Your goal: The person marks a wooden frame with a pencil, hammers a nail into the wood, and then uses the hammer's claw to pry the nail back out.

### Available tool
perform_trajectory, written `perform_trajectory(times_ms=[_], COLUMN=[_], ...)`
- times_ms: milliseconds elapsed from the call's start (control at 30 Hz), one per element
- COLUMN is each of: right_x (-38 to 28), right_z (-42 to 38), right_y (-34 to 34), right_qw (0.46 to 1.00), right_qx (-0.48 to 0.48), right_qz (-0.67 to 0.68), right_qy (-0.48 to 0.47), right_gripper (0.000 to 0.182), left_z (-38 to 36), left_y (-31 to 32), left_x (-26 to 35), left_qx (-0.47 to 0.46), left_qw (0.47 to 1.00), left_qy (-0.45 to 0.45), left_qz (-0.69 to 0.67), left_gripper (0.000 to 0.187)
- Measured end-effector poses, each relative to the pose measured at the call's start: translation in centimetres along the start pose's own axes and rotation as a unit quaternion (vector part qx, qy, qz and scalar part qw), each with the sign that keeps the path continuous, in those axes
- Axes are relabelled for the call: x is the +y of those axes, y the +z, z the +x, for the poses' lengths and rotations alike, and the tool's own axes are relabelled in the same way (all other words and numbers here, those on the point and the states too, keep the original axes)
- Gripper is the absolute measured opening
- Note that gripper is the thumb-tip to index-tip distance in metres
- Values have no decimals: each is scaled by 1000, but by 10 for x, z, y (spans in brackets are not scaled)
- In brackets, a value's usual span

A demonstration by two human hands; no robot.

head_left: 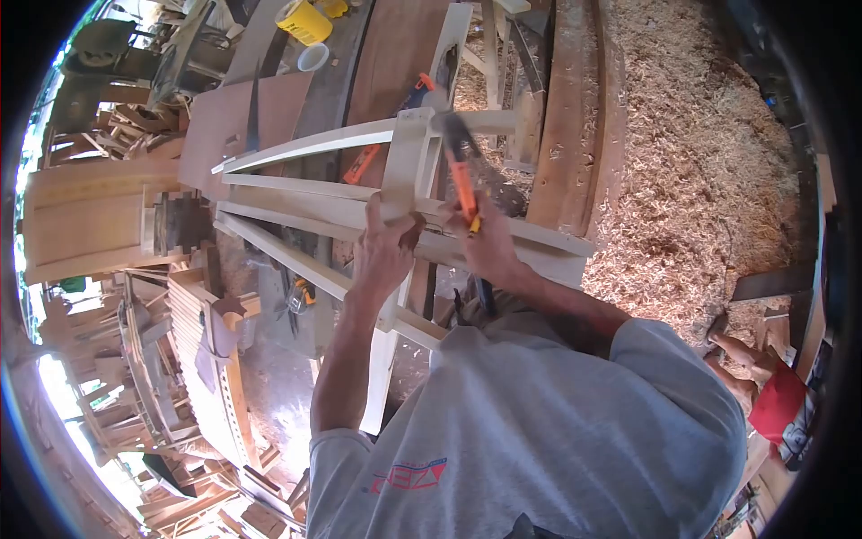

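A pale wooden frame (305, 205) of long slats joined by a crosspiece lies in front of me. My left hand (382, 247) is on the frame beside the crosspiece (406, 160), with one finger stretched along the wood; anything between the other fingers is too small to tell. To its right, my right hand (488, 244) is wrapped round the orange handle of a hammer (462, 184). The hammer's dark head is blurred, above the frame near the crosspiece's upper end. An orange-handled tool (362, 163) lies partly under the frame.
A yellow container (305, 22) and a white round cup (312, 57) stand at the upper left. Wood shavings (669, 162) cover the floor at right. Stacked wooden parts (135, 216) lie at left. Another person in red (778, 404) is at the lower right.
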State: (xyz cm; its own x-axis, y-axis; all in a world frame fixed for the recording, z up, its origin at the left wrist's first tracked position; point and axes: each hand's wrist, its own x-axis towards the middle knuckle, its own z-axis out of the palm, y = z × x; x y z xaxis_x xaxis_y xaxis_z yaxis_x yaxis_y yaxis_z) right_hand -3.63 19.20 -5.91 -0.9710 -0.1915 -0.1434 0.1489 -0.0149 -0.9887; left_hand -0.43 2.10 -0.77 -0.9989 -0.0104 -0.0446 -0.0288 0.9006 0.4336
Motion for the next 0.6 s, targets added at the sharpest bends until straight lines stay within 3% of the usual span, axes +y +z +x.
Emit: perform_trajectory(times_ms=[33, 100, 200, 233, 300, 333, 367, 467, 533, 600], right_x=[4, -12, -74, -85, -94, -92, -88, -72, -64, -63], right_z=[-2, -13, -30, -35, -50, -60, -73, -105, -106, -106], right_y=[-1, -16, -49, -64, -91, -89, -86, -56, -37, -9], right_qw=[997, 989, 910, 913, 844, 845, 830, 791, 719, 718], right_qx=[54, 109, 198, 201, 186, 192, 184, 159, 87, 77], right_qz=[45, 103, 356, 347, 492, 489, 500, 498, 585, 581], right_qy=[-5, 13, 75, 75, 105, 101, 163, 317, 365, 376], right_gripper=[22, 26, 35, 35, 39, 39, 41, 50, 51, 52], left_z=[0, 0, 2, 3, 3, 4, 4, 8, 7, 7], left_y=[1, 8, 9, 6, 5, 9, 11, 7, 8, 10], left_x=[-2, -8, -5, -4, -4, -8, -8, -4, -7, -9], left_qx=[1, 67, 40, 39, 45, 65, 64, 33, 32, 30], left_qw=[1000, 993, 997, 997, 994, 993, 992, 996, 996, 996], left_qy=[0, 87, 61, 60, 72, 86, 91, 63, 72, 75], left_qz=[-8, -36, 23, 13, -66, -48, -53, -45, -34, -35], left_gripper=[14, 12, 11, 11, 14, 17, 17, 18, 20, 20])
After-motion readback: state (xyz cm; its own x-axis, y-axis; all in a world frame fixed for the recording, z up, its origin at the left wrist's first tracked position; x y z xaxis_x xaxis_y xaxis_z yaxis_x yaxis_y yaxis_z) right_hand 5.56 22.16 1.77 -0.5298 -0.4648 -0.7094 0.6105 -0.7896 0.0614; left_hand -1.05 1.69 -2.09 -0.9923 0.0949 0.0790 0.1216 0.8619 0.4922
